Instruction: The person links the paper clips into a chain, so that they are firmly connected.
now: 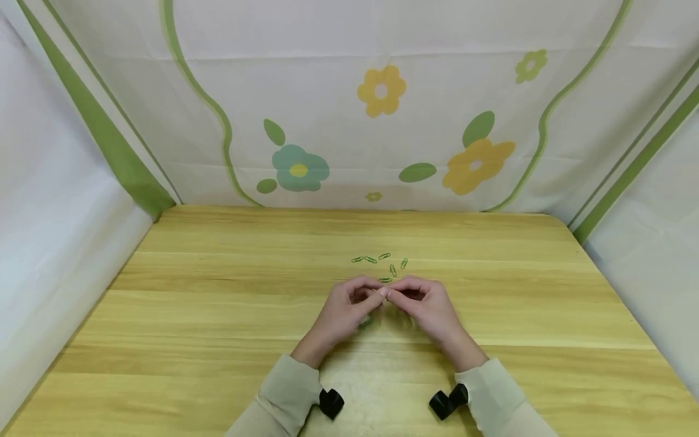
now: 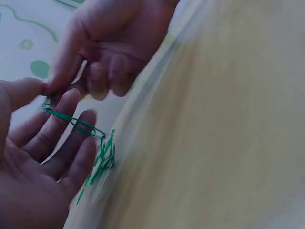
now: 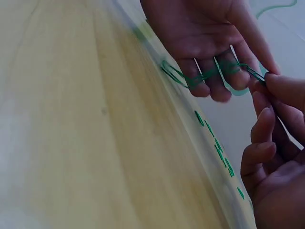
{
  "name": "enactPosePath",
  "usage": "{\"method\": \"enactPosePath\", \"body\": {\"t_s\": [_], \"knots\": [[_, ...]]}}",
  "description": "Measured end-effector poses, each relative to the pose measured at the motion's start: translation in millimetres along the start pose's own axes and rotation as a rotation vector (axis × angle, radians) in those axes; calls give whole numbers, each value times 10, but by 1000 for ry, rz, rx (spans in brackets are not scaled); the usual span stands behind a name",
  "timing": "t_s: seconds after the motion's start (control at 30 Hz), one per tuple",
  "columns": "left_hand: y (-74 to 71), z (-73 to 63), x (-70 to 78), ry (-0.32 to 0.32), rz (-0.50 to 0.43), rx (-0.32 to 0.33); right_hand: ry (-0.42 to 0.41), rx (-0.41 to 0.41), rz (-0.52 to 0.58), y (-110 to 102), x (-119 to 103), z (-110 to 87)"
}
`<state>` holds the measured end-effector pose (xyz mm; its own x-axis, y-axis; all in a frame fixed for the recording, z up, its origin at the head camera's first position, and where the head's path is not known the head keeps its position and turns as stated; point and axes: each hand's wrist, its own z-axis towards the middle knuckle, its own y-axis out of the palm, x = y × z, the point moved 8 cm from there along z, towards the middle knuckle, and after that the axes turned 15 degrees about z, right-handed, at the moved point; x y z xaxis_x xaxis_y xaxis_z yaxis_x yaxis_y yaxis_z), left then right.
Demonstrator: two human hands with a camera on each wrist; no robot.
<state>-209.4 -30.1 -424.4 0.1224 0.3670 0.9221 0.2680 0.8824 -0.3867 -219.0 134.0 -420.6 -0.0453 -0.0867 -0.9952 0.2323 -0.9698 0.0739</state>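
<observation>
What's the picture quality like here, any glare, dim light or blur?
Head view: bright, with a pale sheen on the light-brown wooden table, and the loose green oval wire paper clips fairly distinct; left wrist view: dim, table grain smeared, the hanging green wire paper-clip chain clearer; right wrist view: also dim, the chain's far end blurred.
</observation>
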Motion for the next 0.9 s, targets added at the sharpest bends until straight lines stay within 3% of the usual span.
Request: {"method": "enactPosePath", "body": {"t_s": [0.17,0.3,0.4,0.5,0.63,0.9], "knots": [[-52,-4,-51,-42,43,-43,84,78,-16,-72,84,28],[-162,-5,-90,-77,52,-26,140,104,-50,-60,135,81],[-282,-2,-135,-118,-5,30,147,93,-139,-15,157,136],[-385,0,-198,-152,-120,92,118,83,-256,45,150,191],[-444,6,-271,-171,-253,141,83,63,-391,147,116,247],[-420,26,-289,-176,-284,150,90,71,-605,284,18,258]]}}
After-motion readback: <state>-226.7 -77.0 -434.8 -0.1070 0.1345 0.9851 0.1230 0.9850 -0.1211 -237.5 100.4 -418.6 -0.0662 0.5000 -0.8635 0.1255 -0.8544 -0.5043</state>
